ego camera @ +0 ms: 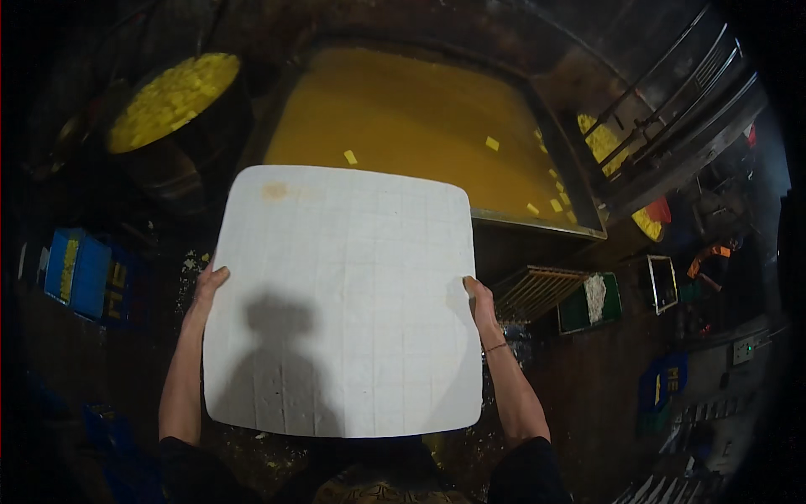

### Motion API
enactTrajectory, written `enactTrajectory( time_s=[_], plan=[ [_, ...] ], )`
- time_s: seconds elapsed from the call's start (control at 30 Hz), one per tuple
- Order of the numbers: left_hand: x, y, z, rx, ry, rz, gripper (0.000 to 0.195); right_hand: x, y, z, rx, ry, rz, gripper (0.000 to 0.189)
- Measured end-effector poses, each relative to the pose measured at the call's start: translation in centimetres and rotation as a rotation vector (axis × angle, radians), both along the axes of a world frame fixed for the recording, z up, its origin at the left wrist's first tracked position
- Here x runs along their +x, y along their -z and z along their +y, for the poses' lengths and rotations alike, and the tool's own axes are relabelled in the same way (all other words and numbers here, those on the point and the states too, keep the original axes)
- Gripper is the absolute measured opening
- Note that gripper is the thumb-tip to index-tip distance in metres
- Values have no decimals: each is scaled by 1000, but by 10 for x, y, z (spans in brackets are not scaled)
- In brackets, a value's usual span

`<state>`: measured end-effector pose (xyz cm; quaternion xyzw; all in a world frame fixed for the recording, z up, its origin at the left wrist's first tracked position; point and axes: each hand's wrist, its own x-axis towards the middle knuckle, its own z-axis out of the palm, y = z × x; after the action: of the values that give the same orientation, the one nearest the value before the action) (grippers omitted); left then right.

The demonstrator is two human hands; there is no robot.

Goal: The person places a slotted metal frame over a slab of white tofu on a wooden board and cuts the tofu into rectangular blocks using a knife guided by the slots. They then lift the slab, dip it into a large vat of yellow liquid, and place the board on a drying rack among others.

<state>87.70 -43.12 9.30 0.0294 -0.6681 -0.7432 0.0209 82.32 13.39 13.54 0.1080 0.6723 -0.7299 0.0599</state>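
A large white slab (pixel 371 283) with rounded corners, scored in a faint grid, spans the space before me. Its upper left bears a brownish stain, and my shadow falls on its lower left. My left hand (pixel 211 283) grips the slab's left edge, thumb on the face and fingers hidden behind. On the opposite edge my right hand (pixel 480 301) has the same hold; a thin bracelet circles that wrist. Beyond the slab's far edge lies a wide rectangular vat of yellow-brown liquid (pixel 409 113), with several small yellow blocks (pixel 492 143) in it.
At the far left stands a barrel (pixel 170 151) heaped with yellow pieces. Blue crates (pixel 79 271) are on the left. Right of the slab are a slatted rack (pixel 535 290), a green crate (pixel 570 318) and a pale-rimmed frame (pixel 652 286). Metal rails (pixel 677 88) run at the upper right.
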Motion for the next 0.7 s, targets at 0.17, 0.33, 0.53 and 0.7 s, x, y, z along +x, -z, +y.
enactTrajectory(
  time_s=[0.17,0.33,0.53,0.7],
  plan=[
    [15,109,-139,-52,-302,-187,52,-15,9,-23,18,-112,52,36],
    [32,-33,-21,56,-271,-511,72,-2,12,0,-75,-14,-172,38],
    [172,-72,16,-819,-785,-386,77,41,14,83,1102,-303,246,36],
    [234,-46,107,-274,-1102,-509,80,75,45,113,1005,-1020,-383,54]
  ],
)
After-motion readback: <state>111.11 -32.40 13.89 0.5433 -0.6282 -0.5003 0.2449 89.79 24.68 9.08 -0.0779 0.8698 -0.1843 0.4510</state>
